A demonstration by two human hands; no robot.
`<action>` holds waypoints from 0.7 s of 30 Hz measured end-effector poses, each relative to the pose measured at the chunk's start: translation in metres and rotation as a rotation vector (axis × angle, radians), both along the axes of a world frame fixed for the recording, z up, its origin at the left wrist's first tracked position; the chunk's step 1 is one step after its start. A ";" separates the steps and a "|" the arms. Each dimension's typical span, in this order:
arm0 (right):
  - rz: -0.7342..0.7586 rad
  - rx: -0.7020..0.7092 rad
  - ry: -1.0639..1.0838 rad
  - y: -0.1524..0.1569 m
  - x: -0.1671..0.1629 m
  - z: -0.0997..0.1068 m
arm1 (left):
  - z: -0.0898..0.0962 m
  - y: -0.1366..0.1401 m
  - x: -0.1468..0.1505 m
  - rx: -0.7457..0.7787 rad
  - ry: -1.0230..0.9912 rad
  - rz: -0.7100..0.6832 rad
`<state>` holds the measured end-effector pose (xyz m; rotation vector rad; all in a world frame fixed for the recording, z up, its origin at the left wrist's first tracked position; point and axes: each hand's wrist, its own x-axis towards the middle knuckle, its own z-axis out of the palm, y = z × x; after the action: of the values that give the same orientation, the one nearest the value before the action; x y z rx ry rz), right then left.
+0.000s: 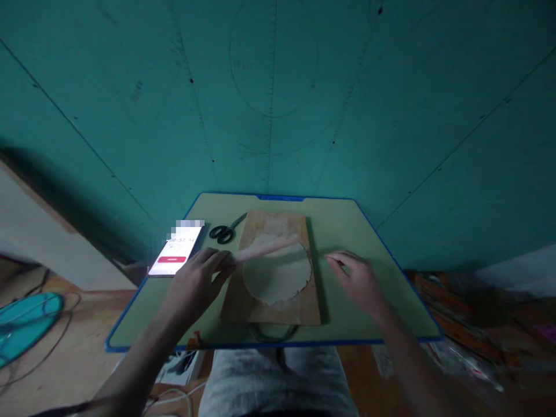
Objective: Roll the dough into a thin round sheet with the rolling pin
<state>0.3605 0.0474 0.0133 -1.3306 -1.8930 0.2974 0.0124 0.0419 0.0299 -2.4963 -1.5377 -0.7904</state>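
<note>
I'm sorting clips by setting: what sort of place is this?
Probably a makeshift indoor work corner, perhaps at home: a small table by a green wall, with a dough-like sheet on a wooden board.

Dimly lit now, the green wall [278, 87]; shadow is cast right of the cutting board [243, 311], the rolling pin [268, 248] blurred.

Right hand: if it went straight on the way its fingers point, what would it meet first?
Probably the right edge of the wooden board, with the rolling pin just beyond; the right hand might pass above, depth being unclear.
</note>
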 end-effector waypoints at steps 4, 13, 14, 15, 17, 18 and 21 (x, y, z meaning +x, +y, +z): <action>-0.034 -0.051 0.067 -0.006 -0.010 -0.008 | 0.003 -0.016 -0.001 -0.030 0.044 0.056; -0.124 -0.233 0.295 -0.023 -0.013 -0.014 | 0.007 -0.049 0.005 -0.341 -0.120 -0.034; -0.114 -0.236 0.289 -0.024 -0.012 -0.013 | 0.006 -0.051 0.004 -0.358 -0.157 -0.052; -0.096 -0.236 0.272 -0.024 -0.011 -0.012 | 0.005 -0.052 0.003 -0.373 -0.186 -0.067; -0.051 -0.234 0.225 -0.024 -0.008 -0.012 | 0.004 -0.055 0.003 -0.397 -0.220 -0.083; -0.034 -0.231 0.208 -0.023 -0.007 -0.012 | 0.004 -0.056 0.003 -0.410 -0.226 -0.087; -0.042 -0.190 0.230 -0.021 -0.003 -0.018 | 0.004 -0.059 0.008 -0.436 -0.210 -0.083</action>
<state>0.3576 0.0263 -0.0046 -1.3938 -1.6745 0.5957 0.0206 -0.0173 0.0335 -2.8752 -1.8607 -0.8260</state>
